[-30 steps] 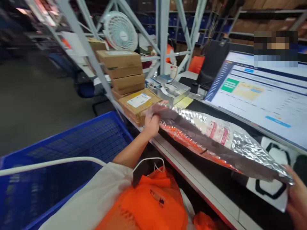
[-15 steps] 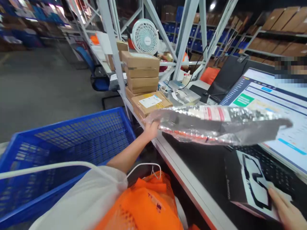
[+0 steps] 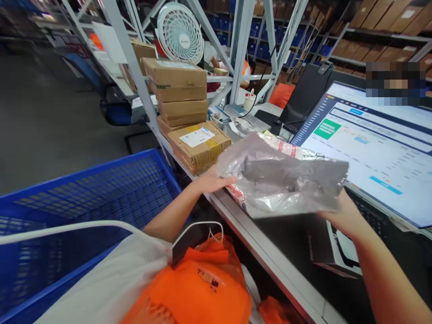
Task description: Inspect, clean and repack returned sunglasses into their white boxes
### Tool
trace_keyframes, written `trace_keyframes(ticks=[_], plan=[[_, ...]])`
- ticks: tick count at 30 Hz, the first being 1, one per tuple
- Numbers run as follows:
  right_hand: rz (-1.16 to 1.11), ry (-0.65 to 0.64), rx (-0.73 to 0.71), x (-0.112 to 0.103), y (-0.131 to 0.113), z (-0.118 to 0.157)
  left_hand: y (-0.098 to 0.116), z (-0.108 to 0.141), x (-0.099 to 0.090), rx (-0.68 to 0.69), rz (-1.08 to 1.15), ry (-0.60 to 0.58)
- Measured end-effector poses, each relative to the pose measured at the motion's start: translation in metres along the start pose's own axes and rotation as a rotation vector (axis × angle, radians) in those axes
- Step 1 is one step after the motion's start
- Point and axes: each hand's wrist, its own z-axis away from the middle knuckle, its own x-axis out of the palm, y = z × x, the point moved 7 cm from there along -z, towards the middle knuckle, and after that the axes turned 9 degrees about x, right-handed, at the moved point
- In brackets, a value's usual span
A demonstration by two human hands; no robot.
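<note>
A grey plastic mailing bag (image 3: 286, 180) with a shiny, silvery surface is held up over the desk, its mouth facing me. My left hand (image 3: 214, 180) pinches its left edge, thumb on the near side. At the bag's lower right, my right hand (image 3: 344, 216) grips the corner, with its fingers partly behind the plastic. A red-and-white printed strip shows on the bag's far side. Below the right hand, a dark box (image 3: 332, 252) with goggles pictured on its white top lies on the black desk mat, partly hidden by the right forearm.
A monitor (image 3: 378, 148) and keyboard stand at the right. Taped cardboard boxes (image 3: 199, 144) are stacked beyond my left hand, with a fan (image 3: 182, 33) behind them. A blue plastic crate (image 3: 101, 180) sits left of the desk. Metal rack posts rise behind.
My right hand has left the goggles box and taken hold of the bag's right end. The bag has turned from edge-on to show its open side, and its right end has come closer in.
</note>
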Motion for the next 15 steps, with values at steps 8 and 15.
trace_keyframes(ticks=[8, 15], plan=[[0.288, -0.136, 0.136, 0.06, 0.005, -0.049, -0.02, -0.007, 0.084, 0.228, -0.315, -0.593], [0.213, -0.405, -0.006, 0.12, -0.019, -0.014, -0.029, -0.013, 0.118, 0.196, -0.499, -0.44]])
